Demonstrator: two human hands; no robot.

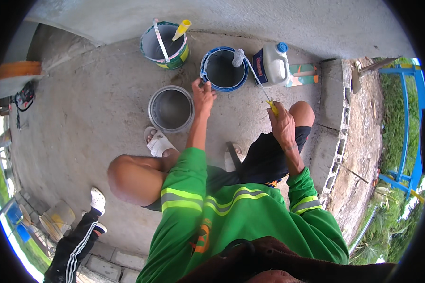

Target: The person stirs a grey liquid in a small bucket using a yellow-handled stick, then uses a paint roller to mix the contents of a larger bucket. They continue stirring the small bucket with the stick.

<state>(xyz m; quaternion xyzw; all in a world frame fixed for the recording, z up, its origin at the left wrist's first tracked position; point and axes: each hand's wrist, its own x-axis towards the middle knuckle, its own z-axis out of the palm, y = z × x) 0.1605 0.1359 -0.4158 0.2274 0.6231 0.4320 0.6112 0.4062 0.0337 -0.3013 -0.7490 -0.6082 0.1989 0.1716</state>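
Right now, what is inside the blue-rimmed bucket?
In the blue-rimmed bucket, dark grey contents show. The paint roller covers part; whatever lies beneath the surface is hidden.

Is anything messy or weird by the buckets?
A little messy: the blue-rimmed bucket has pale smears on its rim near the left hand. Also, a yellow thing pokes out of the green bucket at a slant. No bucket looks tipped over.

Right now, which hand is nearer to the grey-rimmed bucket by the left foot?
Left. The left hand is just right of the grey-rimmed bucket, at the blue-rimmed bucket; the right hand is farther right, holding a yellow-handled paint roller.
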